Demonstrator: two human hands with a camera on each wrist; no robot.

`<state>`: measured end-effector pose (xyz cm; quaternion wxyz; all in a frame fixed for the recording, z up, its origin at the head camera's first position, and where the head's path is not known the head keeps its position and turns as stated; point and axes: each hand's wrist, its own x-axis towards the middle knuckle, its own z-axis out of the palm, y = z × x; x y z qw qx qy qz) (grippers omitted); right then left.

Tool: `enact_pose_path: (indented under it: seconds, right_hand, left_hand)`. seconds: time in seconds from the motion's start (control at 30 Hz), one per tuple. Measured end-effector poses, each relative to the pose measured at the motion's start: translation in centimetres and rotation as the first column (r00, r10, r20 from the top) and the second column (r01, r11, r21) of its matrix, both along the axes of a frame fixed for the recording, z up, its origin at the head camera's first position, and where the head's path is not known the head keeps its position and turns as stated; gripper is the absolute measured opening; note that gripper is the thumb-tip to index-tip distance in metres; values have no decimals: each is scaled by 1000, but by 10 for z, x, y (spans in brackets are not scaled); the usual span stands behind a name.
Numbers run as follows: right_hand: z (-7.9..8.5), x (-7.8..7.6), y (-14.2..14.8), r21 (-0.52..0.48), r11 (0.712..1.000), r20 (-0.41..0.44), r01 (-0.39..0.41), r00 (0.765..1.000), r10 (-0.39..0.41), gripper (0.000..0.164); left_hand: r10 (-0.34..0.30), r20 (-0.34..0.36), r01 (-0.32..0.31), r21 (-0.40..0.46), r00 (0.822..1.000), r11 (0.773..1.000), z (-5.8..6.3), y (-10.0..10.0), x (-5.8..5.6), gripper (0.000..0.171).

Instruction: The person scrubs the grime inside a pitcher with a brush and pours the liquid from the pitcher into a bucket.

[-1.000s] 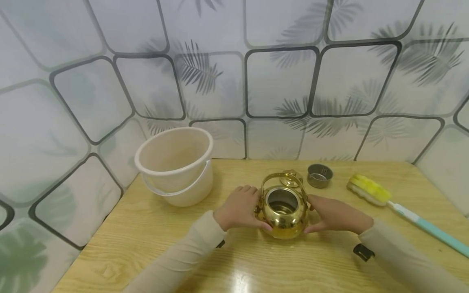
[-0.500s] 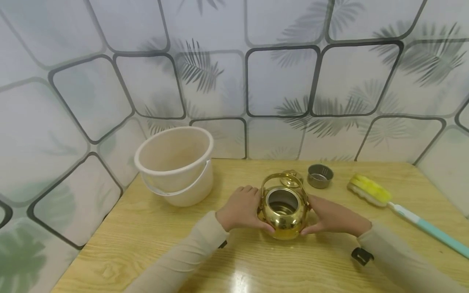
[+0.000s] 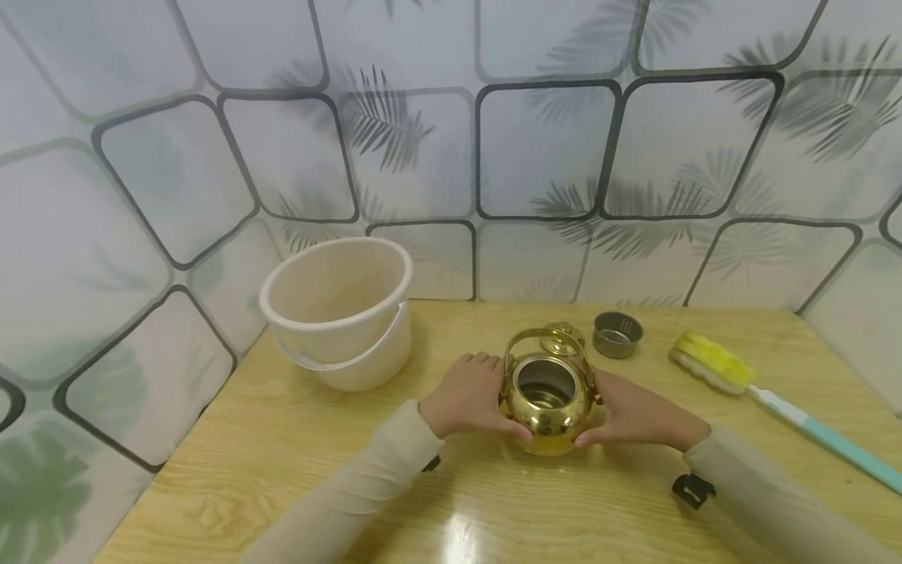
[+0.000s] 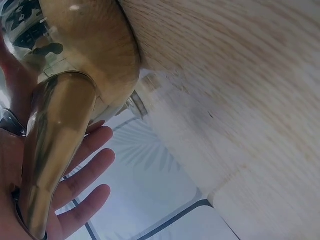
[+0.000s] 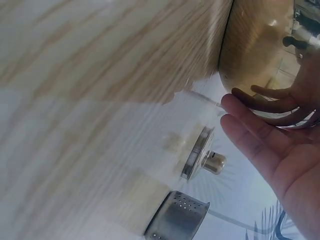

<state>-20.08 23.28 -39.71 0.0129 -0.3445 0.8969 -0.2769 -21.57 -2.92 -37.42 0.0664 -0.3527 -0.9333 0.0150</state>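
A shiny gold teapot with an arched handle and no lid on it stands on the wooden table. From its left side my left hand holds it, thumb along the front. In the left wrist view the teapot's spout passes across that palm, with several fingers stretched out behind. My right hand holds the opposite side, its thumb also on the front. The right wrist view shows its fingers reaching beside the gold body. Behind the teapot lies its gold lid, knob up.
A perforated metal strainer cup stands behind and to the right, near the lid. Farther right lies a yellow-headed brush with a white and teal handle. A cream bucket stands at the back left. Patterned walls border the table.
Both thumbs have slid slightly inward along the teapot's front. The teapot stays in place between the hands, and the view has tilted a little.
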Motion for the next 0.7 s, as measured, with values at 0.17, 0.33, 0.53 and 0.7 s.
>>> enact_pose_path:
  seconds: [0.17,0.33,0.53,0.7]
  right_hand:
    - [0,-2,-2,-8,1000,19,2,1000,-2,108]
    - [1,-4,-3,-16,1000,52,-3,999,3,103]
    - [5,-6,-6,-47,999,12,3,1000,-2,99]
    - [13,-8,-10,-69,998,-32,3,999,-5,113]
  left_hand:
    - [-8,4,8,30,1000,1000,0,-1,-3,101]
    - [-23,8,22,51,1000,998,-1,-2,-7,100]
    - [-22,18,21,64,1000,998,4,-4,-11,99]
    - [-29,14,27,107,999,994,13,-8,-12,98]
